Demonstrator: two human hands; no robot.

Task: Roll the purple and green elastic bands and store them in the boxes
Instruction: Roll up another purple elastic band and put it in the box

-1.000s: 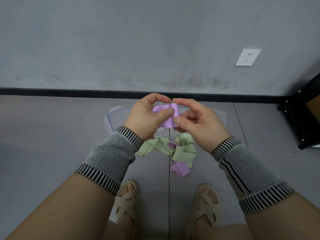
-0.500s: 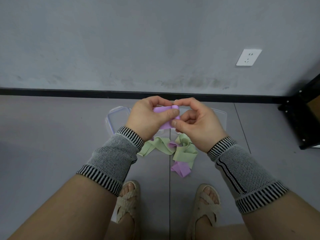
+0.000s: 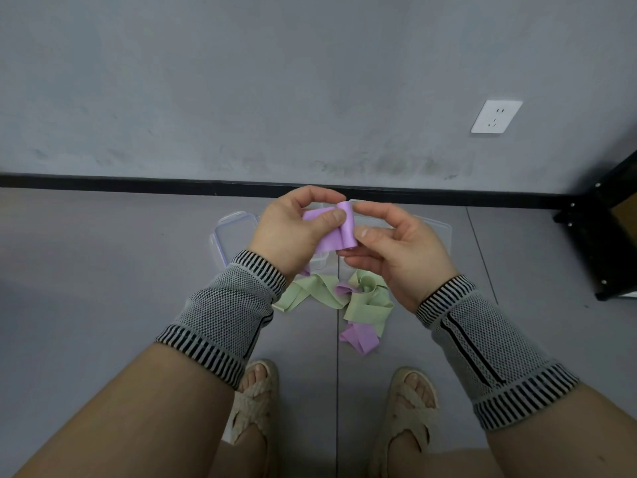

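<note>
Purple band [image 3: 336, 229] was up in the air between both hands, above the clear boxes, with a small roll started at its right end. Left hand [image 3: 287, 232] had its grip clamped on the flat part of the band, thumb on top and fingers curled behind. Right hand [image 3: 401, 251] was pinching the rolled end, thumb and index finger on either side of the roll, other fingers curled underneath. The band's tail dropped below the left hand toward the floor [image 3: 103, 270]. Relative to the held purple band: the loose pile was directly below it on the floor, green band [image 3: 365, 301] tangled in loops, with another stretch of purple [image 3: 358, 338] sticking out at the pile's near edge. Clear boxes sat behind and under the hands, a clear lid [image 3: 231, 232] showing to the left of the band, a clear box [image 3: 431, 232] to the right, mostly hidden by the hands. Both wrists wore grey knit wrist sleeves [image 3: 224, 315] with black-and-white striped cuffs. Nearer than the pile, two feet in woven beige sandals [image 3: 410, 415] stood on the floor either side of a floor seam. Farther than the band, a black baseboard [image 3: 138, 182] ran along the grey wall [image 3: 275, 81]; white wall socket [image 3: 496, 116] up and to the right; black metal frame [image 3: 599, 236] at far right.
</note>
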